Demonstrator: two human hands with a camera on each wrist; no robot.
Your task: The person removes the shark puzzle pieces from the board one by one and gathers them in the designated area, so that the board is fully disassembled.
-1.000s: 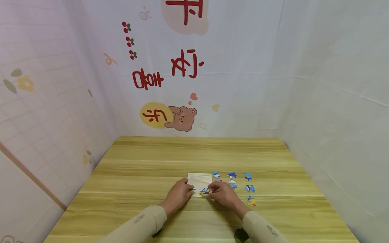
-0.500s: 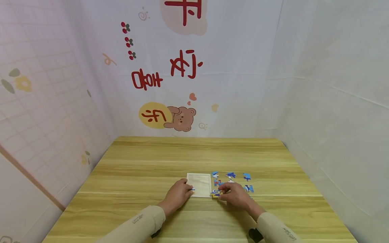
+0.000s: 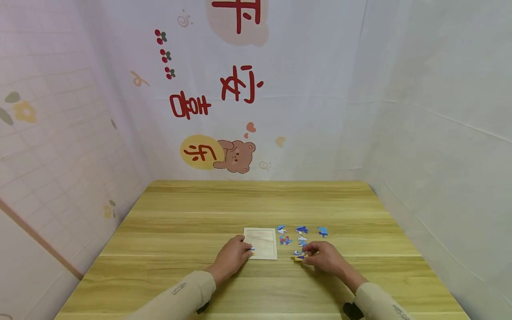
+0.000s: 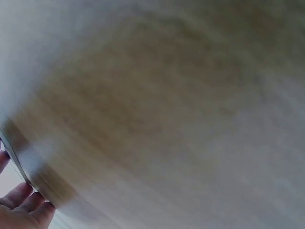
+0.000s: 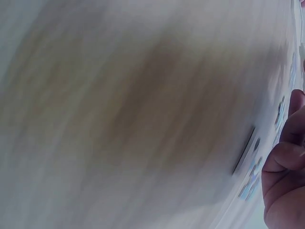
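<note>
A pale wooden puzzle tray (image 3: 264, 243) lies on the table, with a small blue, white and yellow puzzle piece (image 3: 252, 250) in its lower left corner. My left hand (image 3: 232, 257) grips the tray's left side, its thumb over that corner piece. To the right of the tray, my right hand (image 3: 326, 258) pinches a yellow and blue puzzle piece (image 3: 298, 257) between thumb and fingers, close over the table. Fingertips of the left hand (image 4: 28, 207) show at the tray's edge in the left wrist view. In the right wrist view the curled right hand (image 5: 288, 167) hides part of the pieces.
Loose puzzle pieces lie right of the tray: a blue and white one (image 3: 282, 229), a dark blue one (image 3: 302, 229), a light blue one (image 3: 322, 231), a red and blue one (image 3: 286, 240). The wood-grain table (image 3: 192, 213) meets a printed cloth wall (image 3: 312, 133).
My right hand has moved right, carrying the yellow and blue puzzle piece out of the tray's lower right corner to beside the tray. The left hand keeps its grip on the tray.
</note>
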